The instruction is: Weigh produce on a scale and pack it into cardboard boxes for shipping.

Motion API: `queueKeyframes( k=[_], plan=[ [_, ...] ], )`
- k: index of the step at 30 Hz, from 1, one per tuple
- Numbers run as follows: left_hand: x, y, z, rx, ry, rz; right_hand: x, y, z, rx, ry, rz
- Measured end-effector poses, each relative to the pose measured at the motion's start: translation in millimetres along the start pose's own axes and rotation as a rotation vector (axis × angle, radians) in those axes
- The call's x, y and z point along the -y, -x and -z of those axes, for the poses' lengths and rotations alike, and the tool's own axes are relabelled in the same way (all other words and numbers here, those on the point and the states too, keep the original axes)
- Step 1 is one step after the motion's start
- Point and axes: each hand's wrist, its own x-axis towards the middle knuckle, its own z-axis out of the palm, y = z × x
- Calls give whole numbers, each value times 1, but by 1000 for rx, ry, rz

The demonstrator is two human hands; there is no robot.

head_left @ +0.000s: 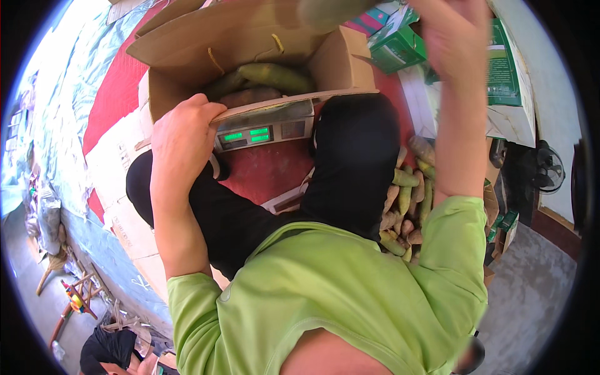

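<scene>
My left hand (182, 132) is closed on the near edge of an open cardboard box (181, 44) with yellow cord handles. Inside lie several long green vegetables (275, 76), which look like radishes, and a browner one. The box appears to rest on a digital scale (265, 131) with a lit green display. My right hand (456, 40) is raised at the top edge, smeared by motion, with its fingers partly out of view. To its left is a blurred, large green vegetable (334, 12); whether my right hand holds it cannot be told.
A pile of green and brownish vegetables (406, 206) lies beside my right leg. Green printed cartons (503, 69) stand at right, with a small black fan (547, 165) beyond them. Flattened cardboard (119, 156) lies at left. Another person (112, 350) shows at lower left.
</scene>
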Motion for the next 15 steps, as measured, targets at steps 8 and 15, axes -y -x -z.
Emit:
queueKeyframes(
  k=[8, 15],
  plan=[
    [2, 0, -2, 13, -32, -5, -77, -2, -100, 707, 469, 68],
    [2, 0, -1, 3, 0, 6, -95, 1, -89, 553, 457, 206]
  ],
)
